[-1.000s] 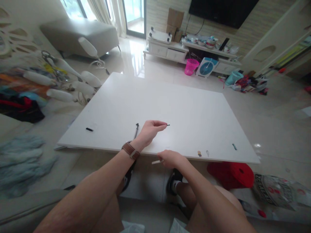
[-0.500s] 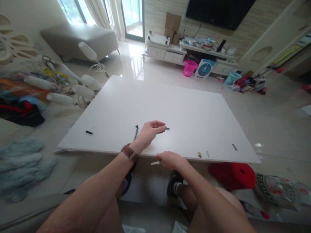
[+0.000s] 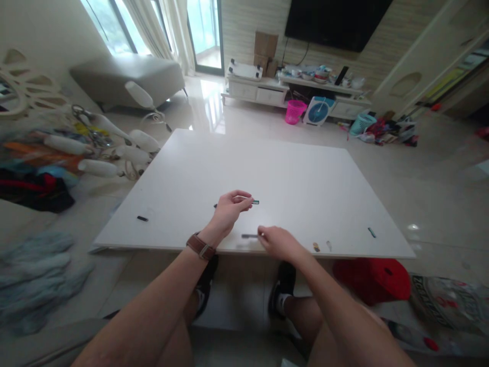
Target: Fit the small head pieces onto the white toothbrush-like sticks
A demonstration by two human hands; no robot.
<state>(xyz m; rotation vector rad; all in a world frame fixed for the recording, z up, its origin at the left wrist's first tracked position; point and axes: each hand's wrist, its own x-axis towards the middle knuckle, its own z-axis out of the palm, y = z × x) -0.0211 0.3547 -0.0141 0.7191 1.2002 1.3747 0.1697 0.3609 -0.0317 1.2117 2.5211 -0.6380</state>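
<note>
A large white board (image 3: 290,173) lies flat in front of me. My left hand (image 3: 229,209), with a brown watch strap on the wrist, hovers over the board's near middle and pinches a small dark piece (image 3: 255,202) between thumb and fingertips. My right hand (image 3: 277,242) is closed near the board's front edge, holding a thin pale stick (image 3: 249,236) that points left. A slim dark tool lies on the board, mostly hidden behind my left hand.
Small dark clips lie on the board at the left (image 3: 142,218) and right (image 3: 372,232), with tiny bits (image 3: 316,247) near the front edge. A red roll (image 3: 372,278) lies on the floor to the right. White lamp parts (image 3: 114,142) and cloth clutter sit to the left.
My right hand has risen from below the front edge onto the board, bringing the stick closer to my left hand. The left hand kept its pinch on the small piece.
</note>
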